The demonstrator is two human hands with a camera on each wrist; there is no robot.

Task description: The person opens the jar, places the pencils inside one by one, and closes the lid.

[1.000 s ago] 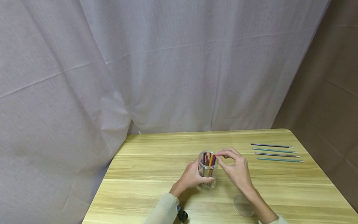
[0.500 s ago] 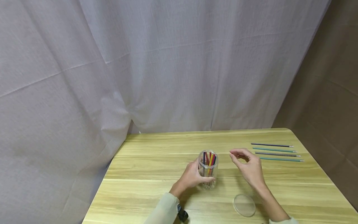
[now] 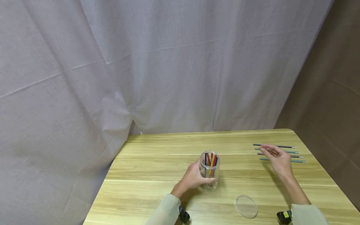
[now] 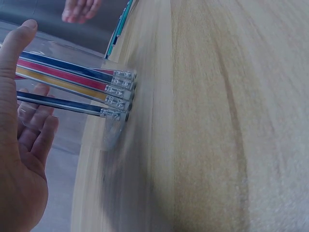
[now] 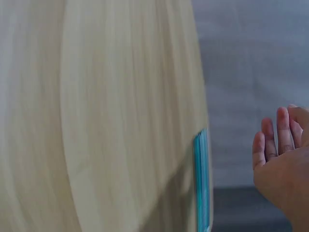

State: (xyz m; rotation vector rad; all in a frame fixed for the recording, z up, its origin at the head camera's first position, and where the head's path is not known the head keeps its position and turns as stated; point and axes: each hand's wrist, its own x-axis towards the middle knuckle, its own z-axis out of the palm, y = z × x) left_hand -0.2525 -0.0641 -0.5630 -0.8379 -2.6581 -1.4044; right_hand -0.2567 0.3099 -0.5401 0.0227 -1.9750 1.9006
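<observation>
In the head view, my left hand (image 3: 194, 176) grips a clear cylindrical jar (image 3: 215, 171) around its side. Several colored pencils (image 3: 211, 161), red, yellow and dark blue, stand inside; their eraser ends (image 4: 117, 102) point down at the jar's bottom in the left wrist view. My right hand (image 3: 278, 159) hovers above a row of several pencils on the right side, teal and dark blue alternating, partly covering them. Its fingers are loosely bent with nothing between them. One teal pencil (image 3: 298, 161) lies nearest in that row. In the right wrist view, the right hand (image 5: 282, 154) is apart from the teal pencils (image 5: 202, 183).
A clear round lid (image 3: 246, 207) lies flat on the wooden table (image 3: 157, 168), near its front. A grey curtain (image 3: 174, 68) hangs behind the table, and a brown one (image 3: 332, 103) at the right. Black wrist cameras sit on both sleeves.
My right hand has left the jar's rim and moved right, over the laid-out pencils. My left hand and the jar have stayed in place.
</observation>
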